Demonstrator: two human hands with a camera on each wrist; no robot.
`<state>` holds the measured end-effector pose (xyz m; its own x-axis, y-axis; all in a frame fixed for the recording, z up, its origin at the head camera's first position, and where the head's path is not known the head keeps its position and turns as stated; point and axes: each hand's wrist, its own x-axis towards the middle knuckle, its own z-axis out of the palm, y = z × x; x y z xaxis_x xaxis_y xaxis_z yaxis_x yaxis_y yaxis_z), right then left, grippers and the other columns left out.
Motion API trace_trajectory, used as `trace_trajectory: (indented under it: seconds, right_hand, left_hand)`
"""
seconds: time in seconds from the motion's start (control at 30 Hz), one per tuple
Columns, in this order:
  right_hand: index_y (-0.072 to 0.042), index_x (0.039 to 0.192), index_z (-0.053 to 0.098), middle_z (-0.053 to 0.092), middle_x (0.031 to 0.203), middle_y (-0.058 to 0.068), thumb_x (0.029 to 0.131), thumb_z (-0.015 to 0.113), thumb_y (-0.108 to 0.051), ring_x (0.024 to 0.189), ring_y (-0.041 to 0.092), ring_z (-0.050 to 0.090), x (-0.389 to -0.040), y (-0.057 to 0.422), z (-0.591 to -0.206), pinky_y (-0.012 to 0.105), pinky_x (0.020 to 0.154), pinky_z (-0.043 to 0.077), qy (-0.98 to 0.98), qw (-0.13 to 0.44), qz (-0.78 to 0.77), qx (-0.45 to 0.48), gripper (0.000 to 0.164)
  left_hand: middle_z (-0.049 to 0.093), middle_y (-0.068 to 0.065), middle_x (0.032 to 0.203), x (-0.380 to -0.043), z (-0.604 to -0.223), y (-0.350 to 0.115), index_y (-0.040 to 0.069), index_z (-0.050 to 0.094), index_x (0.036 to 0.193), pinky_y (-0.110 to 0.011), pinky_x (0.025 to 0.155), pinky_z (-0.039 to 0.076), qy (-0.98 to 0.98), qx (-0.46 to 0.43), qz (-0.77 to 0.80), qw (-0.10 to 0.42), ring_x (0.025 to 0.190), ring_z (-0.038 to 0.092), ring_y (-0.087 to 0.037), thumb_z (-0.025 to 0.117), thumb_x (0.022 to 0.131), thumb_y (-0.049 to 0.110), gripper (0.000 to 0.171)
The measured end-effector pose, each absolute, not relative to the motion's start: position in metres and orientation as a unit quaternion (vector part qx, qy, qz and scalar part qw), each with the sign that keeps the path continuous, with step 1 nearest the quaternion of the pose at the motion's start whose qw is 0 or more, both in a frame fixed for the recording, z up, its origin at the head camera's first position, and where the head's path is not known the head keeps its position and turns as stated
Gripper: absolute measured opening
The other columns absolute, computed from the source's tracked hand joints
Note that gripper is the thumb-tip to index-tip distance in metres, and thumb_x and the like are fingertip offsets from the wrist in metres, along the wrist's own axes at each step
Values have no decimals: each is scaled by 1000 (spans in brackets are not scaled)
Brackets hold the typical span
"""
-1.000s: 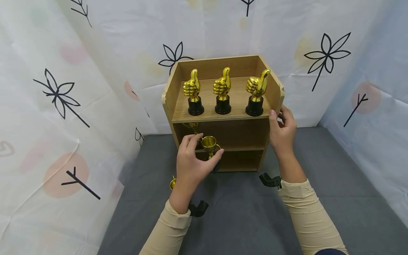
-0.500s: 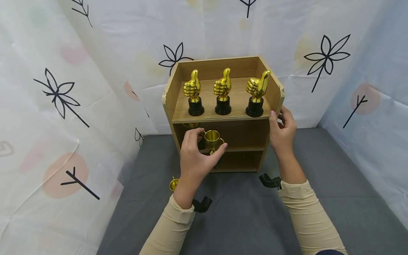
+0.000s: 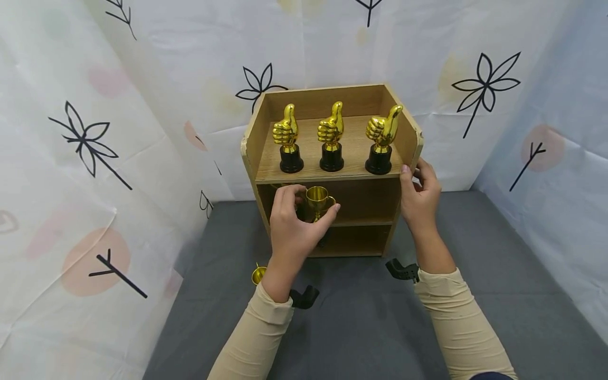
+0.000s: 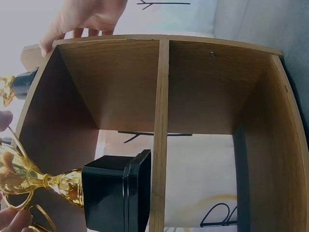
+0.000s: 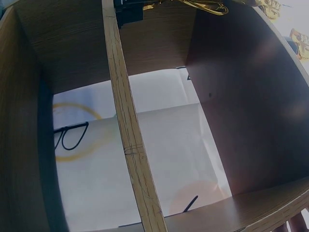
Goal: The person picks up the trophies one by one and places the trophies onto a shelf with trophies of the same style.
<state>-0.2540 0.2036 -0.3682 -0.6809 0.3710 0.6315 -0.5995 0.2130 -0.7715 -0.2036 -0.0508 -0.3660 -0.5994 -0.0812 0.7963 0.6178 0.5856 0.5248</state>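
My left hand [image 3: 294,229] grips a small gold trophy cup [image 3: 316,197] by its two handles, fingers on one side and thumb on the other. The cup is upright, in front of the middle compartment of a wooden shelf [image 3: 328,178]. In the left wrist view its black base [image 4: 116,193] is right by the edge of the middle board [image 4: 161,96]; whether they touch I cannot tell. Another trophy stands behind the left hand in that compartment, mostly hidden. My right hand [image 3: 420,200] holds the shelf's right side edge, thumb in front.
On the top board stand three gold thumbs-up trophies [image 3: 331,132] with black bases. Another gold cup [image 3: 258,274] is on the grey table [image 3: 361,322], partly hidden by the left wrist. Patterned white cloth [image 3: 190,63] hangs behind and at the sides.
My left hand has raised the trophy cup a little and moved it slightly right, from in front of the lower board up to the middle compartment. The right hand stays on the shelf side.
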Motion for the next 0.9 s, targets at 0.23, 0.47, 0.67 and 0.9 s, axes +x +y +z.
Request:
trace_trajectory:
  seconds: [0.23,0.47,0.67,0.9]
  right_hand:
    - [-6,143,67,67,130,-1,105,61,-17,111,7,63,-253,204,-368,19,85,51,-676,389,621,82,40]
    - [-6,143,67,67,131,2,105,61,-18,112,9,63,-253,204,-369,20,86,52,-675,389,621,84,40]
    - [-5,143,67,66,130,-2,105,61,-17,112,8,63,-254,204,-370,19,87,51,-675,391,620,85,39]
    - [-3,143,66,66,129,-5,105,60,-15,111,7,63,-255,205,-370,18,86,51,-674,393,620,85,40]
  left_hand:
    - [64,-14,104,-206,-364,-47,4,63,105,-48,83,58,-782,-162,-425,425,91,62,-33,94,78,43,57]
    - [62,-12,107,-211,-368,-44,4,63,105,-49,84,58,-783,-147,-433,423,93,61,-34,94,79,43,56]
    - [62,-13,110,-215,-373,-41,4,63,107,-48,84,59,-777,-143,-442,425,94,62,-34,94,80,41,55]
    - [61,-12,111,-217,-374,-39,6,63,108,-45,84,59,-779,-132,-441,426,93,62,-31,94,80,44,56]
